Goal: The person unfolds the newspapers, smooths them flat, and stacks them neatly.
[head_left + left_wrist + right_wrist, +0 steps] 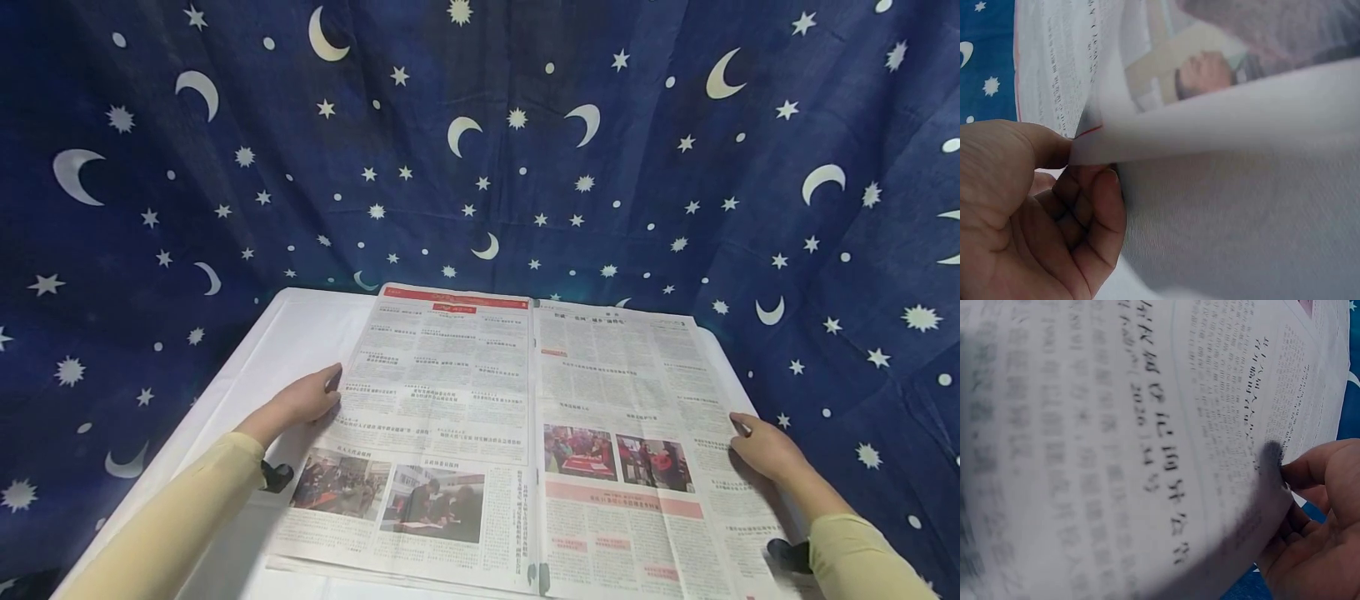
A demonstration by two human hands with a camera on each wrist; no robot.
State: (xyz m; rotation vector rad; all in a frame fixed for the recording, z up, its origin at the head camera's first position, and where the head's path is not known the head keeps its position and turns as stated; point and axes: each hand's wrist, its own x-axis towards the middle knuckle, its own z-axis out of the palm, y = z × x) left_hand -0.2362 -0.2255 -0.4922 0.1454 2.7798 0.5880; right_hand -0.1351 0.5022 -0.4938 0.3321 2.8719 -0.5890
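A newspaper [480, 433] is spread wide over the white table, its centre fold running away from me. My left hand [311, 396] pinches the left edge; in the left wrist view the thumb and curled fingers [1107, 200] grip the sheet [1147, 134], which lifts and bends there. On the opposite side my right hand [768, 450] holds the right edge. The right wrist view has that thumb and the fingers [1325, 469] pinching the page [1229, 506], which bows up toward the camera. Printed columns and photos cover both pages.
The white table [300, 333] shows around the paper, mostly on the left. A dark blue cloth [480, 217] with moons and stars hangs behind and at both sides. Dark straps [277, 477] sit at both wrists, beside the cream sleeves [180, 517].
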